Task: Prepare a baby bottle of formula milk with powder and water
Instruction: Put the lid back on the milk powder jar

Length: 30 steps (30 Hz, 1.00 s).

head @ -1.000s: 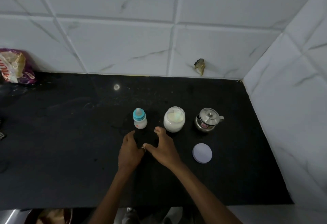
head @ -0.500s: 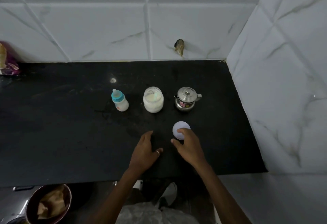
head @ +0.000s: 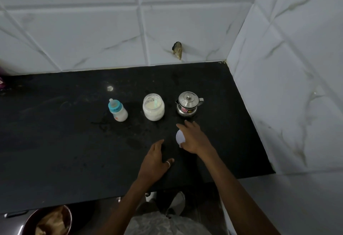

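My right grip [head: 193,138] is open, its fingers stretched flat over the white lid [head: 179,136], which lies on the black surface [head: 55,142]; only the lid's left edge shows. My left grip [head: 154,162] rests open, palm down, just beside it. Beyond my fingertips a row stands upright: the steel pot [head: 187,104] nearest, the uncapped powder jar [head: 153,107] in the middle, and the baby bottle [head: 117,110] leftmost, blue collar on.
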Motion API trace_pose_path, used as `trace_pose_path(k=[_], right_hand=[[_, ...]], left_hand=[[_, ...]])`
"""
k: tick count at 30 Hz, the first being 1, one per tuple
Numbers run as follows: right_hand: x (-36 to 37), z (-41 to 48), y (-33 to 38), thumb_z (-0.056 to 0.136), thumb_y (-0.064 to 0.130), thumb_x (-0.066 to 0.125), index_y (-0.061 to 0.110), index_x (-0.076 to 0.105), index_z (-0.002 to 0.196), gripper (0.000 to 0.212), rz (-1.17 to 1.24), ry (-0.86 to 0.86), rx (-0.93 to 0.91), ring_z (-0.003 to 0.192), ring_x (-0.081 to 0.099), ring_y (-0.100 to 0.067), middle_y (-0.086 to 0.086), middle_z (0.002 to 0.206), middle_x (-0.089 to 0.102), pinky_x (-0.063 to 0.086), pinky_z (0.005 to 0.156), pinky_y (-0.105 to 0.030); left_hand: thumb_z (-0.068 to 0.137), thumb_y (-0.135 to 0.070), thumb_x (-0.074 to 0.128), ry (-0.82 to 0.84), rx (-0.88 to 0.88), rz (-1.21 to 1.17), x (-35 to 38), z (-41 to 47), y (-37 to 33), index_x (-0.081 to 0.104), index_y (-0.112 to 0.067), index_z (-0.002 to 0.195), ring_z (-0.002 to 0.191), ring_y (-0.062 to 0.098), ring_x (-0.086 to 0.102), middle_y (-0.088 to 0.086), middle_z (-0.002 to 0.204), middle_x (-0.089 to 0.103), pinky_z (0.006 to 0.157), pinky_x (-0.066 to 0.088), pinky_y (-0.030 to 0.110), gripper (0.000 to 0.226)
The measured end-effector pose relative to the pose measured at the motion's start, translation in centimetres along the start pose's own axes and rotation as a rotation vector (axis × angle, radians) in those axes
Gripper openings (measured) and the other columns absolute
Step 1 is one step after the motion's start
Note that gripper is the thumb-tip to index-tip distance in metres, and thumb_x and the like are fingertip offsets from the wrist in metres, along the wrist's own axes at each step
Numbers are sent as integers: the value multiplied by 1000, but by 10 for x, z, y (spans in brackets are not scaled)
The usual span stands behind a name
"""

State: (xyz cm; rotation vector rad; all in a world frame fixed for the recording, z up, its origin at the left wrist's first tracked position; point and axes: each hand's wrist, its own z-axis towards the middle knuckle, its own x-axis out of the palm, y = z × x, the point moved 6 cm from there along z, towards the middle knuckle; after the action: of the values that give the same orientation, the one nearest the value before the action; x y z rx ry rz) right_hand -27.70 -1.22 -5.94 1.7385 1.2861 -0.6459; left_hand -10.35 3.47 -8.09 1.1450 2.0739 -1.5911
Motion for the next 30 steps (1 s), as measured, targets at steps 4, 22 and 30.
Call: trace_pose_path(k=[4, 22, 30], right_hand=[[12, 5, 2, 87, 16, 76, 37, 19, 160, 95, -53, 129, 42, 156, -4, -39, -3, 171, 2, 33, 117, -56], [-92, -14, 58, 80, 21, 82, 30, 46, 150, 79, 292, -326, -105, 137, 43, -16, 2, 152, 44, 41, 108, -34], [-124, -13, 84, 82, 20, 83, 32, 45, 150, 79, 290, -380, -124, 146, 33, -12, 4, 157, 40, 27, 105, -22]], left_hand=[[87, -34, 80, 7, 11, -22, -2, 5, 3, 31, -14, 157, 139, 18, 48, 6, 157, 41, 114, 41, 29, 88], [69, -38, 94, -230, -52, -411, -73, 69, 30, 15, -23, 162, 153, 20, 29, 1, 169, 21, 123, 33, 46, 123], [57, -26, 101, -140, 51, -512, -86, 124, 24, 7, -28, 162, 153, 16, 28, -1, 169, 19, 124, 29, 41, 141]])
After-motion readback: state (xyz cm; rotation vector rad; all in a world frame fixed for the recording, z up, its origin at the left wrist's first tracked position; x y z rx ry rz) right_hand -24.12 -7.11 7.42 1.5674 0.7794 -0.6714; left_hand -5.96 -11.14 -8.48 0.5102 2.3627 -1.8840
